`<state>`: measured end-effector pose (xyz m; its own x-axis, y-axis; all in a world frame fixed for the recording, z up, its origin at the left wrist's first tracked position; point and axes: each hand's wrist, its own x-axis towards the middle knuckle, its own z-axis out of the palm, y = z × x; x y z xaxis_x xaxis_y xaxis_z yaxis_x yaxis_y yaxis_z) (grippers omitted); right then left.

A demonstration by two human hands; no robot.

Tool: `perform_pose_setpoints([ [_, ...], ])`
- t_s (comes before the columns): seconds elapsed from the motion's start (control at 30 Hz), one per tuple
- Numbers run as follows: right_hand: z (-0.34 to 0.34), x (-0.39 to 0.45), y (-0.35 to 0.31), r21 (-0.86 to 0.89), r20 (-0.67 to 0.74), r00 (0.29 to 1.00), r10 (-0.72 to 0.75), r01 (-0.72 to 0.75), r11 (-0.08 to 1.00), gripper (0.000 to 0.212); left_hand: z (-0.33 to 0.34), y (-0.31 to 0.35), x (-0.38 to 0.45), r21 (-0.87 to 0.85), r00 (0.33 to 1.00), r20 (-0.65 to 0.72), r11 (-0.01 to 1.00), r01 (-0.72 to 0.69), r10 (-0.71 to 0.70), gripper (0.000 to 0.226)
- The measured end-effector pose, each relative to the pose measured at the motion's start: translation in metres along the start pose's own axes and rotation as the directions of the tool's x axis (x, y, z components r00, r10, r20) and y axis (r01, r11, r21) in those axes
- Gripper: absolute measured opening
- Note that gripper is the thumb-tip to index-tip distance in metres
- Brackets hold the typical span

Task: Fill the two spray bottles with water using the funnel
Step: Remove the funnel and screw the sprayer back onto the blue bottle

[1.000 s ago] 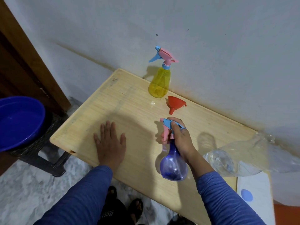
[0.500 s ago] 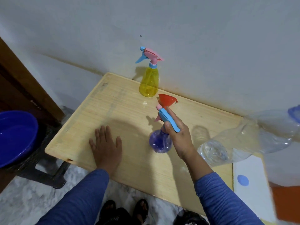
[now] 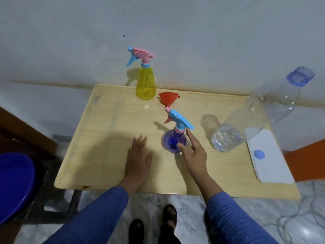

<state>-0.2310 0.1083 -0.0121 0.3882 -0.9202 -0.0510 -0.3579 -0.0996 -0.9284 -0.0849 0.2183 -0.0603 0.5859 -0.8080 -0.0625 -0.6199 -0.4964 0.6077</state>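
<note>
A purple spray bottle (image 3: 173, 140) with a blue and pink trigger head stands upright mid-table. My right hand (image 3: 194, 153) is just right of it, fingers spread, thumb and forefinger close to or brushing the bottle but not gripping it. My left hand (image 3: 139, 161) lies flat on the wooden table (image 3: 105, 138), palm down, holding nothing. A red funnel (image 3: 168, 99) rests on the table behind the purple bottle. A yellow spray bottle (image 3: 145, 84) with a pink and blue head stands at the back by the wall.
A large clear plastic water bottle (image 3: 246, 124) with a blue cap stands at the right, a little water in it. A white paper with a blue dot (image 3: 267, 159) lies on the right edge. A blue basin (image 3: 12, 184) sits low on the left.
My right hand set the purple spray bottle down upright on the table and let go of it. The camera view shifted so the table sits lower and more square. The left hand stayed flat.
</note>
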Motion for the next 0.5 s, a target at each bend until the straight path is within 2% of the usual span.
perform_pose_setpoints([
  [0.1,0.013,-0.013,0.003,-0.03,-0.105,0.994,0.003,-0.006,1.0,0.047,0.001,0.022,0.014,-0.187,0.988,0.101,0.977,-0.101,0.121,0.058],
  [0.23,0.026,-0.016,-0.001,0.037,-0.171,0.984,0.045,-0.039,0.999,0.046,0.0,0.035,0.024,-0.38,0.98,0.109,0.918,-0.112,0.165,0.059],
  [0.5,0.036,-0.002,-0.005,0.205,-0.236,0.956,0.173,-0.125,0.971,0.046,0.009,0.045,0.037,-0.524,0.996,0.053,0.851,-0.035,0.074,0.058],
])
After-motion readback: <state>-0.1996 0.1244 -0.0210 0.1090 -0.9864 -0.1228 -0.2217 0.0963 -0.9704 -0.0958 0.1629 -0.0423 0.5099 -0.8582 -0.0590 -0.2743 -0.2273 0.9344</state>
